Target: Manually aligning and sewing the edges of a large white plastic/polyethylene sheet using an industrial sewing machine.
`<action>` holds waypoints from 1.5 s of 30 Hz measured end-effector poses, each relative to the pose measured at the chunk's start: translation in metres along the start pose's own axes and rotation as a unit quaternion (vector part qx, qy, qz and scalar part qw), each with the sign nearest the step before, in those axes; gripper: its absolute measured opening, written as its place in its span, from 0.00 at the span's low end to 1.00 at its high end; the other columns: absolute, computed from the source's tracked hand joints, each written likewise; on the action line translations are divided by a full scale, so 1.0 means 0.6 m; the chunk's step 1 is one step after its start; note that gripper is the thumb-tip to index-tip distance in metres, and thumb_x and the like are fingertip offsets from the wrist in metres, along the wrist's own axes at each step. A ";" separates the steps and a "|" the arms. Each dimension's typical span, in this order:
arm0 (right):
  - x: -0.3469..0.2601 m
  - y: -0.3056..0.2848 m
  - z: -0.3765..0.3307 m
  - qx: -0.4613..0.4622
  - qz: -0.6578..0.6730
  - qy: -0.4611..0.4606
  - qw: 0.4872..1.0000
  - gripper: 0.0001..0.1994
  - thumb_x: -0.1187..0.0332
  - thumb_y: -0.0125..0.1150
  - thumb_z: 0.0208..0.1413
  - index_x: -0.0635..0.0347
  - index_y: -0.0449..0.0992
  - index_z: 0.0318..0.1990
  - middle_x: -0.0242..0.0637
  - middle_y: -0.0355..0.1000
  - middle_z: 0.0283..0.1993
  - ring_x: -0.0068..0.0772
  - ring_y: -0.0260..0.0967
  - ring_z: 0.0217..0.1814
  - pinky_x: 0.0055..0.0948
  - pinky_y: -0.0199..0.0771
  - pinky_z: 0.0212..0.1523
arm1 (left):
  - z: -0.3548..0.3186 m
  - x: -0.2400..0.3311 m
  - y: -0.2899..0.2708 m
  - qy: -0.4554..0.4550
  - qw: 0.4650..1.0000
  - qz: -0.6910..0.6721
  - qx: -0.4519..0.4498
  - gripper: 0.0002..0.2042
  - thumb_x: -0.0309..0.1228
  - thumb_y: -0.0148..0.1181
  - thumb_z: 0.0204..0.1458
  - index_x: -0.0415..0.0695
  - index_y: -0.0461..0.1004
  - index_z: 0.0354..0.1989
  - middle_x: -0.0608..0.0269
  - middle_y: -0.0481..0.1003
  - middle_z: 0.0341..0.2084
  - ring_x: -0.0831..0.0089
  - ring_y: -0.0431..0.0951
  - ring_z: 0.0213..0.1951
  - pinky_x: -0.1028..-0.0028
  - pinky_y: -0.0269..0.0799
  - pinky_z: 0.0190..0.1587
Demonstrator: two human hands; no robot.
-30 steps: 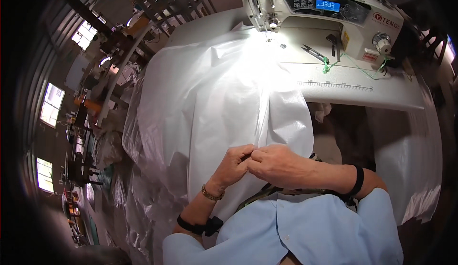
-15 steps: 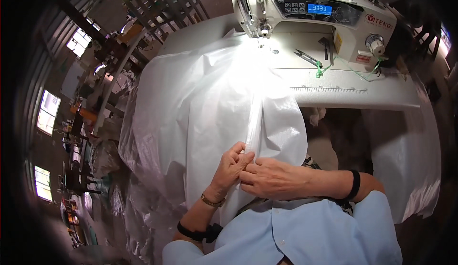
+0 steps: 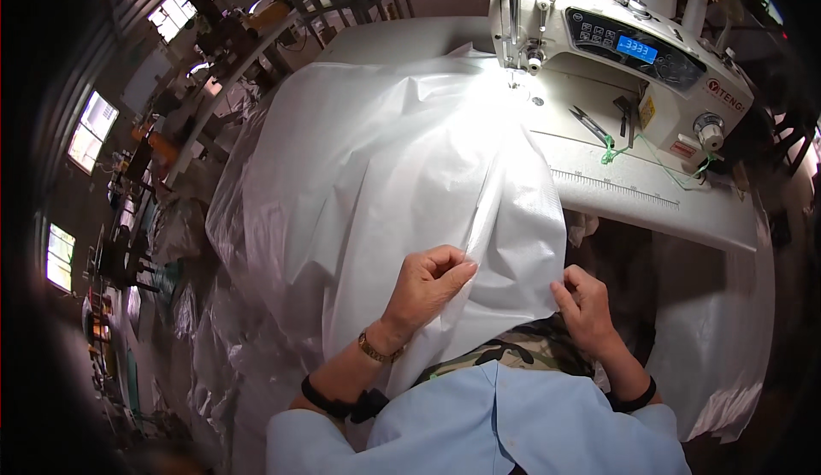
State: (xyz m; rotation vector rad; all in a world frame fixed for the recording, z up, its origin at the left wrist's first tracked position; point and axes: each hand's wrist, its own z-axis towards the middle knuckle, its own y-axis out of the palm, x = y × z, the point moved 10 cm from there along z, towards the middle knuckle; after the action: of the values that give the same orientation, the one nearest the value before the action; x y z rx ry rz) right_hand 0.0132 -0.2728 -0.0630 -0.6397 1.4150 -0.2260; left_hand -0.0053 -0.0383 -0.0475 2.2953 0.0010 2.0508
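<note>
A large white plastic sheet [image 3: 385, 193] spreads from under the needle area of a white sewing machine [image 3: 530, 13] down to my lap. A long narrow fold [image 3: 484, 218] runs along it toward me. My left hand [image 3: 426, 287] pinches this fold between thumb and fingers, close to my body. Farther right, my right hand [image 3: 586, 308] is closed on the sheet's right edge, with thumb and forefinger pressed together there. The machine's lamp glares on the sheet near the needle, so the stitching point is hard to make out.
Thread snips [image 3: 590, 123] and a small dark tool [image 3: 624, 116] lie on the machine bed beside a green thread tangle [image 3: 609, 152]. A ruler scale [image 3: 616, 188] marks the front table edge. More white sheeting [image 3: 710, 330] hangs at right; crumpled clear plastic [image 3: 214, 347] lies at left.
My right hand has moved away from my left, rightward to the sheet's edge. The left hand still pinches the fold. The whole view has shifted, with the machine now farther right.
</note>
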 end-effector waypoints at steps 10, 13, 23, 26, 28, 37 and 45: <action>-0.203 0.071 0.008 -0.100 0.058 -0.227 0.967 0.07 0.68 0.58 0.58 0.61 0.70 0.34 0.46 0.70 0.26 0.51 0.70 0.29 0.44 0.69 0.32 | 0.006 0.048 0.033 0.071 0.988 0.124 -0.055 0.05 0.24 0.58 0.61 0.36 0.76 0.35 0.73 0.74 0.27 0.89 0.70 0.31 0.84 0.68 0.33; -0.213 0.091 0.005 -0.108 0.036 -0.247 0.962 0.07 0.68 0.59 0.58 0.60 0.70 0.34 0.46 0.70 0.24 0.51 0.70 0.27 0.45 0.69 0.31 | 0.004 0.040 0.037 0.059 0.989 0.114 -0.078 0.05 0.25 0.56 0.62 0.36 0.76 0.36 0.72 0.75 0.29 0.88 0.72 0.33 0.83 0.70 0.35; -0.232 0.128 -0.001 -0.131 0.001 -0.318 0.939 0.08 0.75 0.64 0.47 0.58 0.71 0.33 0.40 0.71 0.24 0.44 0.71 0.26 0.39 0.71 0.31 | -0.004 0.024 0.006 0.038 0.998 0.039 -0.027 0.07 0.27 0.54 0.63 0.37 0.72 0.34 0.74 0.68 0.24 0.87 0.64 0.27 0.81 0.63 0.28; -0.225 0.132 0.001 -0.105 0.005 -0.377 0.920 0.09 0.76 0.65 0.45 0.59 0.73 0.35 0.39 0.71 0.27 0.44 0.70 0.28 0.37 0.70 0.33 | -0.007 0.018 -0.003 0.010 0.999 0.029 -0.023 0.07 0.27 0.56 0.62 0.37 0.71 0.33 0.75 0.67 0.24 0.87 0.63 0.27 0.81 0.62 0.28; -0.194 0.111 0.018 -0.031 0.066 -0.377 0.923 0.13 0.71 0.68 0.49 0.59 0.74 0.42 0.39 0.71 0.29 0.42 0.70 0.32 0.38 0.69 0.36 | -0.007 0.038 -0.032 0.033 0.993 0.109 0.010 0.05 0.26 0.58 0.60 0.36 0.73 0.34 0.74 0.68 0.22 0.86 0.64 0.26 0.80 0.63 0.28; -0.135 0.389 0.205 -0.163 0.194 -0.161 0.954 0.25 0.58 0.63 0.52 0.63 0.72 0.55 0.59 0.74 0.49 0.55 0.74 0.52 0.44 0.73 0.52 | 0.011 0.279 -0.050 0.191 0.901 0.390 -0.022 0.04 0.21 0.55 0.59 0.33 0.74 0.38 0.70 0.70 0.23 0.85 0.66 0.28 0.80 0.63 0.30; -0.145 0.568 0.201 -0.370 0.154 -0.143 0.905 0.21 0.58 0.62 0.53 0.62 0.74 0.51 0.57 0.76 0.47 0.55 0.74 0.51 0.44 0.73 0.50 | -0.004 0.256 0.035 0.308 0.677 0.642 -0.186 0.03 0.23 0.54 0.48 0.41 0.69 0.32 0.53 0.73 0.24 0.55 0.78 0.29 0.59 0.72 0.34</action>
State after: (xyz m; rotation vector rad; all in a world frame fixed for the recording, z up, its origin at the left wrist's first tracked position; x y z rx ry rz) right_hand 0.0383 0.0822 -0.1701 -1.0015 1.2715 0.6694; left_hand 0.0086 -0.0523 0.1064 1.1220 -2.2642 2.6787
